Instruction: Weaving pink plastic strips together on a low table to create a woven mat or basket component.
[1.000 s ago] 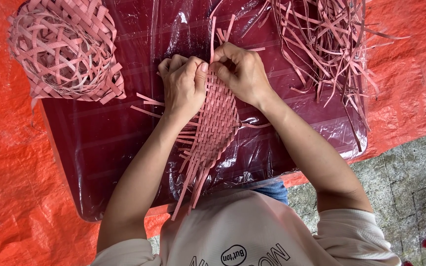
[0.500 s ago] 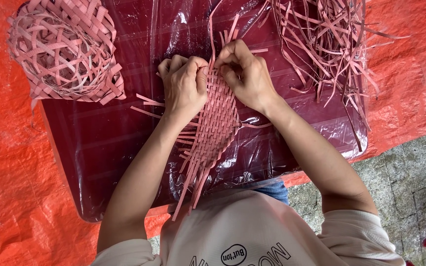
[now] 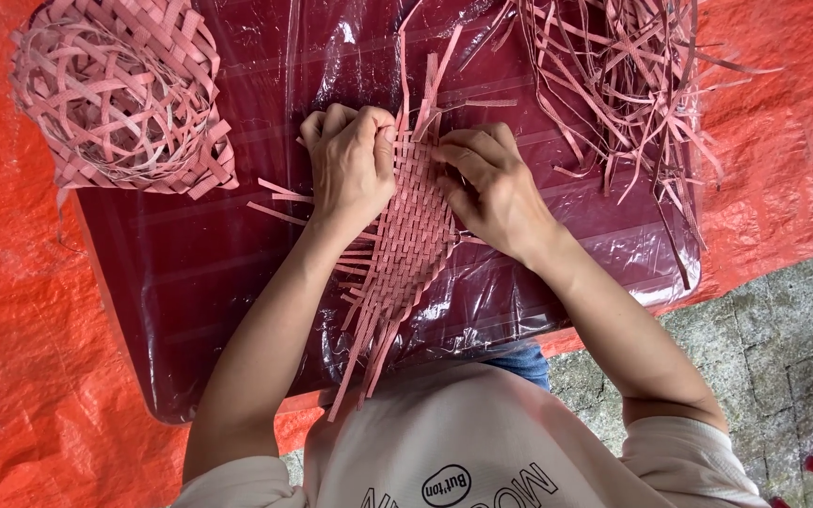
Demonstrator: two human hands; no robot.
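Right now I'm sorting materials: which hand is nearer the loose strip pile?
Right. The right hand lies just beside the loose strip pile; the left hand is farther, across the woven mat.

The right hand (image 3: 491, 183) now sits lower, toward six o'clock, its fingers flatter on the woven mat (image 3: 411, 226).

A dark red board (image 3: 190, 282), wrapped in clear glossy plastic film, serves as the work surface. The film is creased and reflects soft daylight along the board's far edge and near its right corner. The board rests on an orange-red woven tarpaulin (image 3: 30, 376), which is wrinkled and extends past the board's left, far and right edges. At the lower right, the tarpaulin ends and grey stone paving (image 3: 783, 348) with mossy joints is exposed.
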